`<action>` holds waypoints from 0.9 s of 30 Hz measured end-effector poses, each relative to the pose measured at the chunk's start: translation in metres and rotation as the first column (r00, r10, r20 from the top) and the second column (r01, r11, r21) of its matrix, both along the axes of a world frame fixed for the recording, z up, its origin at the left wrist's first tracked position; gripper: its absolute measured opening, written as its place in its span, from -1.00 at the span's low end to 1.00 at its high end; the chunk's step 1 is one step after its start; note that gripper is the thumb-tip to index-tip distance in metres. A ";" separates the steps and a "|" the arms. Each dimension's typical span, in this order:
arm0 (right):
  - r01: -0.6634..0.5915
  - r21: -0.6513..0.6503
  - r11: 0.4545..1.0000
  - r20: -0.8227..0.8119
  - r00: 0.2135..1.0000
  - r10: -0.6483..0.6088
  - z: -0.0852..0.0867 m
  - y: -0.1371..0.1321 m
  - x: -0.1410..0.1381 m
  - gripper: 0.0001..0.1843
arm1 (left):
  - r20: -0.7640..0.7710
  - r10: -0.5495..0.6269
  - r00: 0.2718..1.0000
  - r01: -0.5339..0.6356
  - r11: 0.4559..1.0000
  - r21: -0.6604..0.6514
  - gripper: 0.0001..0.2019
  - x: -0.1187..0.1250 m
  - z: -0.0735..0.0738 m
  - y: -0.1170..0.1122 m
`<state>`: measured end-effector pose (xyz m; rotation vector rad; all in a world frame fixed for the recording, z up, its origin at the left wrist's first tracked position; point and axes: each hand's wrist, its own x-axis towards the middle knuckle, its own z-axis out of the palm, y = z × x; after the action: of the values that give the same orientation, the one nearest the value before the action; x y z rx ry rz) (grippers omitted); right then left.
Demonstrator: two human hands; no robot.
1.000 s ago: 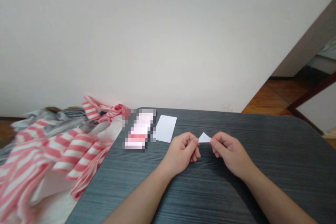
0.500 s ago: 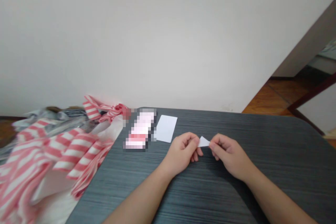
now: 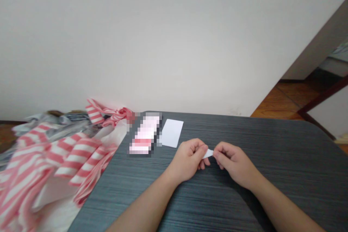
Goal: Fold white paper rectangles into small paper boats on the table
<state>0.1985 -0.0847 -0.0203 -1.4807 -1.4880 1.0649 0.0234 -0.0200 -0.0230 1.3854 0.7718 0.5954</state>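
Note:
Between my two hands is a small piece of white paper (image 3: 208, 153), held just above the dark table (image 3: 285, 159). My left hand (image 3: 191, 157) pinches its left end between thumb and forefinger. At its right tip, the thumb and fingers of my right hand (image 3: 230, 159) are closed on it. Much of the paper is hidden by the fingers, and its full shape cannot be made out. A white rectangular card or sheet (image 3: 172, 133) lies flat on the table, beyond and to the left of my left hand.
A blurred-out oblong, perhaps a phone (image 3: 145, 134), lies left of the white sheet. Red-and-white striped cloth (image 3: 81, 152) is heaped beside the table's left edge. A pale wall (image 3: 174, 43) rises behind the table. Wooden floor (image 3: 274, 98) shows at the right.
My right hand has come slightly left and down, closer to my left hand. Less of the white paper shows between the fingers, and its upright point is no longer visible.

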 end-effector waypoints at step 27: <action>0.026 -0.023 0.999 -0.256 0.966 -0.031 -0.005 0.002 -0.002 -0.73 | -0.087 -0.092 0.992 0.102 0.987 0.121 -0.77 0.000 0.010 0.001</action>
<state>0.1967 -0.0828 -0.0252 -1.3174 -1.2742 1.2069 0.0233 -0.0187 -0.0134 1.5616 0.7376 0.5208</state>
